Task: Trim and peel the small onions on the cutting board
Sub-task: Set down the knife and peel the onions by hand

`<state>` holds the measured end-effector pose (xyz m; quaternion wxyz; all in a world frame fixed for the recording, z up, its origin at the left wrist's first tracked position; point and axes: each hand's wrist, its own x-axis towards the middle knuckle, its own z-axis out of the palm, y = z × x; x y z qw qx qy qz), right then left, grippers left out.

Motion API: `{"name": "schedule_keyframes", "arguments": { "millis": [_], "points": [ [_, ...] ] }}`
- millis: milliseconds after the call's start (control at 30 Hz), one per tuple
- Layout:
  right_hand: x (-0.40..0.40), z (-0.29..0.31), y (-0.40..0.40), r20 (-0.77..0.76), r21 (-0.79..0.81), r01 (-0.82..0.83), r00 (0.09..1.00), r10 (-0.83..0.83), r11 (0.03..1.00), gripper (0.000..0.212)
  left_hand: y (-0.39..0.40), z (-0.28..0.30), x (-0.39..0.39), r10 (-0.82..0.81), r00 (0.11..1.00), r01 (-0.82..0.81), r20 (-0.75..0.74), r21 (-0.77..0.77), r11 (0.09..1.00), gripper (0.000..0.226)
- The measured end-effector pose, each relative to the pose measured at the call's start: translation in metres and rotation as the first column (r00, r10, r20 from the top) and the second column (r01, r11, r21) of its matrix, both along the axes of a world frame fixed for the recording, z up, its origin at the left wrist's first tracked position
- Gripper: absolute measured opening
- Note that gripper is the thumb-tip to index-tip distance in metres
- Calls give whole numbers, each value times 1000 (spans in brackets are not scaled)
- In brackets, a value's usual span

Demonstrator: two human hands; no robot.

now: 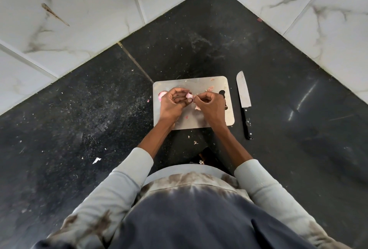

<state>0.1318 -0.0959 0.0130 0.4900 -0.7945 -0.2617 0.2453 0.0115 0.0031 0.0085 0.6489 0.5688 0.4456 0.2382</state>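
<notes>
A grey metal cutting board [211,117] lies on the dark counter. Above its middle, my left hand [175,102] grips a small pale-pink onion [189,95] by the fingertips. My right hand [209,103] is curled just to the right of it, its fingertips pinching at the onion's skin. Another pink onion [161,95] lies on the board at the left edge, partly hidden behind my left hand. Bits of peel [210,89] lie on the board's far right part, and more peel [197,107] sits under my right hand.
A knife [244,101] with a black handle lies on the counter just right of the board, blade pointing away. Marble-tiled walls [79,19] meet in a corner behind the counter. Small peel scraps [195,142] lie near the board's front edge.
</notes>
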Motion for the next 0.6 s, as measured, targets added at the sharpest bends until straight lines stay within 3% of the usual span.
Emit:
{"name": "schedule_keyframes", "arguments": {
  "millis": [600],
  "points": [
    [1,0,3,-26,6,9,1000,-9,1000,14,5,-2,1,-2,1000,2,-10,5,1000,36]
  ]
}}
